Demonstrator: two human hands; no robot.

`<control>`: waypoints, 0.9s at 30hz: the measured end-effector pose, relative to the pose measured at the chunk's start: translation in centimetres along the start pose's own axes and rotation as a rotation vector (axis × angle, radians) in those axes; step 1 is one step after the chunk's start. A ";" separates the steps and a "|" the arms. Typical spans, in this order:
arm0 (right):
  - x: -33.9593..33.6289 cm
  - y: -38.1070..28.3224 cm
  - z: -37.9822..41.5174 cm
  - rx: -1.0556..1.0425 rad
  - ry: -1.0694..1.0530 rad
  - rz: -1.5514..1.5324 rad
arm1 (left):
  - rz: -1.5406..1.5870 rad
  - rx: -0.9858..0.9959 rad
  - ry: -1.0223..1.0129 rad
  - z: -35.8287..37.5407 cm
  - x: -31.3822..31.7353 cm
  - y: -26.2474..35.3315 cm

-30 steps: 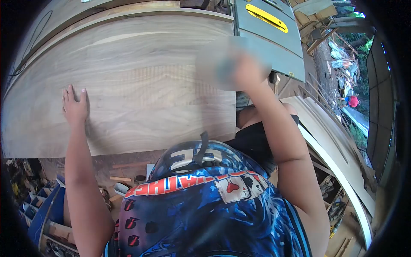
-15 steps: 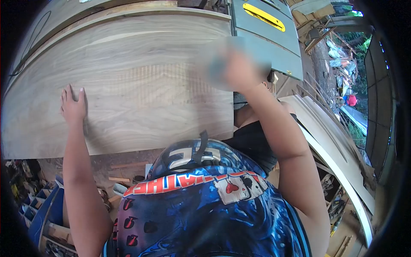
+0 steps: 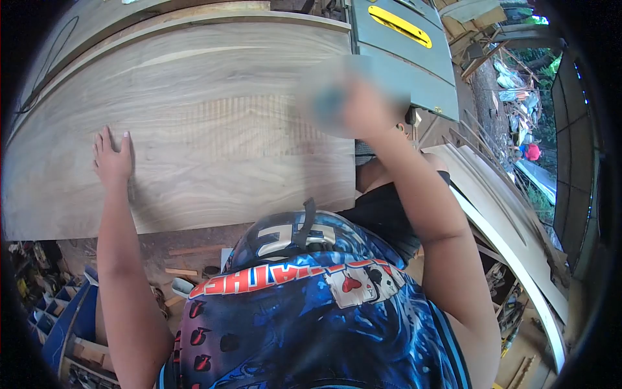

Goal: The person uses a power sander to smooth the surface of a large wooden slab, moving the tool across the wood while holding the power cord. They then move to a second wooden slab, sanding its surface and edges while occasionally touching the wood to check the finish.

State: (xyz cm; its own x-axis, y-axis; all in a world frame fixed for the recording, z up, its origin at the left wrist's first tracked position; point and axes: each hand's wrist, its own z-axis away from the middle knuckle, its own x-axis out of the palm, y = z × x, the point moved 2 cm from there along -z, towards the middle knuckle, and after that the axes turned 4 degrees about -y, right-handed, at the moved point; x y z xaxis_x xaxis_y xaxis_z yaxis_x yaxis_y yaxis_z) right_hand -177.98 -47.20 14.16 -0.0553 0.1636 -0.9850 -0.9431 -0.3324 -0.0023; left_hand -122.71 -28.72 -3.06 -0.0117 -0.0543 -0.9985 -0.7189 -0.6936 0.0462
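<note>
A wide wooden panel (image 3: 246, 181) with wavy grain lies in front of me, with a band of fine ribbed marks across its middle. My left hand (image 3: 113, 155) rests flat on the panel's left part, fingers spread, holding nothing. Over the right end of the panel is my right hand (image 3: 368, 110), heavily blurred. It seems closed around a blurred teal thing (image 3: 332, 104), whose kind I cannot make out. The blur hides the fingers of that hand and the panel surface under it.
A grey-green saw table (image 3: 414, 71) with a yellow insert (image 3: 400, 26) adjoins the panel's right end. Wooden boards (image 3: 194, 14) lie along the far edge. Sheets (image 3: 499, 214) lean at right. A blue compartmented box (image 3: 65, 311) stands at lower left.
Almost nothing differs. The view has shifted very slightly; my left hand stays flat on the panel and my right hand remains blurred over its right end.
</note>
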 end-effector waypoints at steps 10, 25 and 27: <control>2.0 -8.6 1.2 -0.213 0.025 -0.166 | 0.066 0.068 0.023 -1.0 2.2 -1.7; 1.1 -2.1 5.8 -0.079 0.061 -0.200 | 0.041 0.069 0.020 -0.1 0.8 -0.9; 1.0 -0.7 5.7 -0.038 0.085 -0.187 | 0.019 0.056 0.014 0.1 0.1 -0.3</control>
State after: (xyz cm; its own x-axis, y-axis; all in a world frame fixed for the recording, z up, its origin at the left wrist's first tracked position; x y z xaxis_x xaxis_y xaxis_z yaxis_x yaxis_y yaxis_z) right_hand -179.28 -41.48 14.15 0.1493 0.1478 -0.9777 -0.9213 -0.3383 -0.1918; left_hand -122.61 -28.42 -3.13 -0.0166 -0.0774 -0.9969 -0.7562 -0.6513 0.0632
